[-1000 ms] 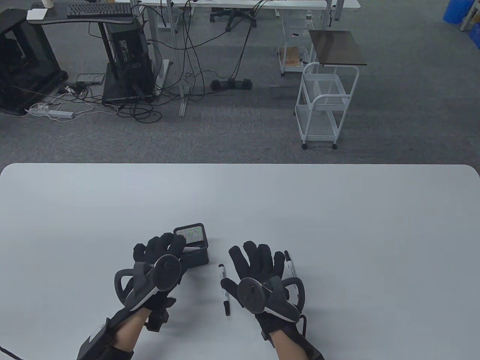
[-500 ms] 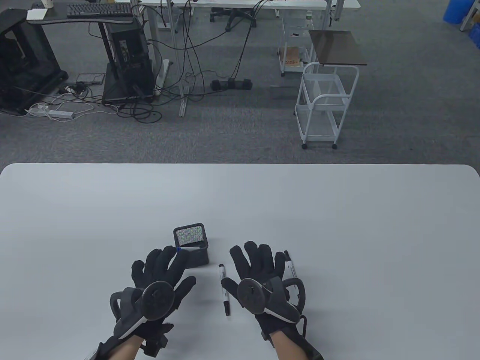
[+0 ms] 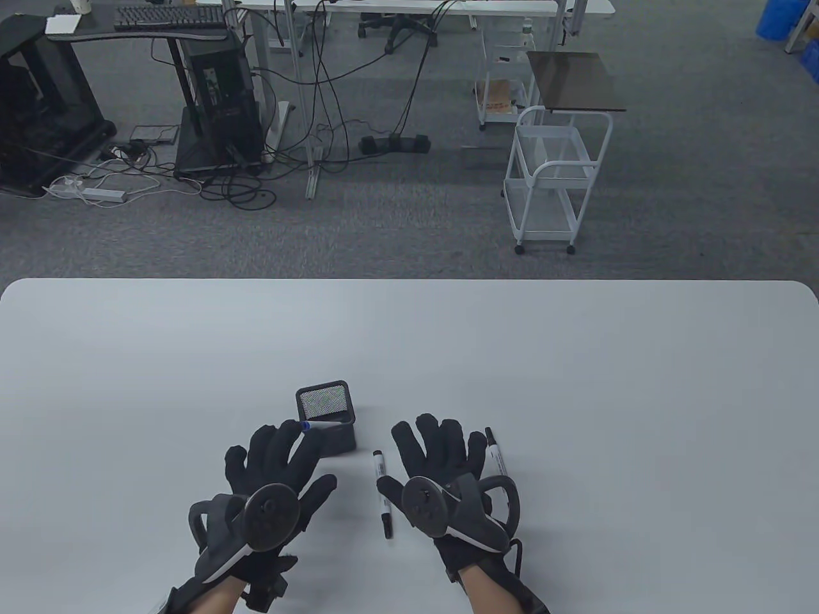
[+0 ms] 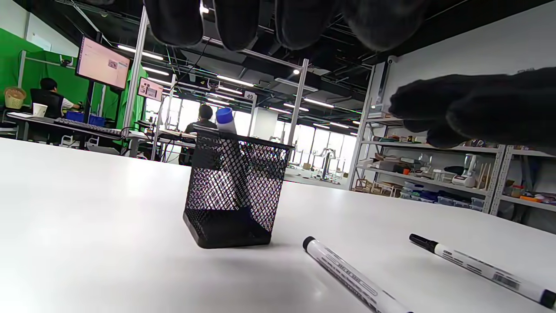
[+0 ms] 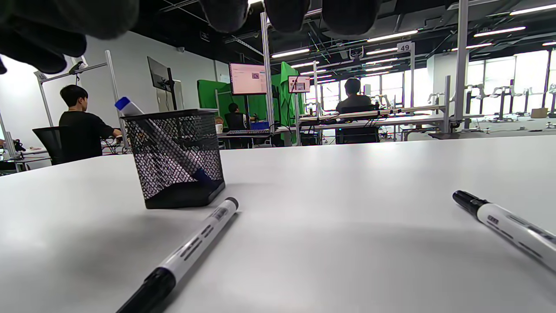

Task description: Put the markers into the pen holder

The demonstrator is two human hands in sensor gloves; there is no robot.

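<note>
Your left hand [image 3: 275,464] was spread wide, palm down over the white worktop [image 3: 576,384], holding nothing, its fingertips [image 3: 291,430] just short of the black mesh pen holder [image 3: 326,425]. A blue-capped marker [image 5: 160,139] stood slanted inside the holder, its blue cap [image 4: 225,119] poking above the rim on the side nearest that hand, its lower end at the bottom of the basket.

Your right hand [image 3: 441,464] also lay flat and spread, fingers apart, gripping nothing. Two black-capped markers lay on the worktop on either side of it. The first marker [image 3: 382,492] lay between your two hands, just beside your right thumb, one end close to the holder's base. The second marker [image 3: 496,453] lay along the outer edge of your right hand, beside the little finger; I could not tell whether the glove touched it.

The holder stood upright on the worktop, apart from both loose markers.
</note>
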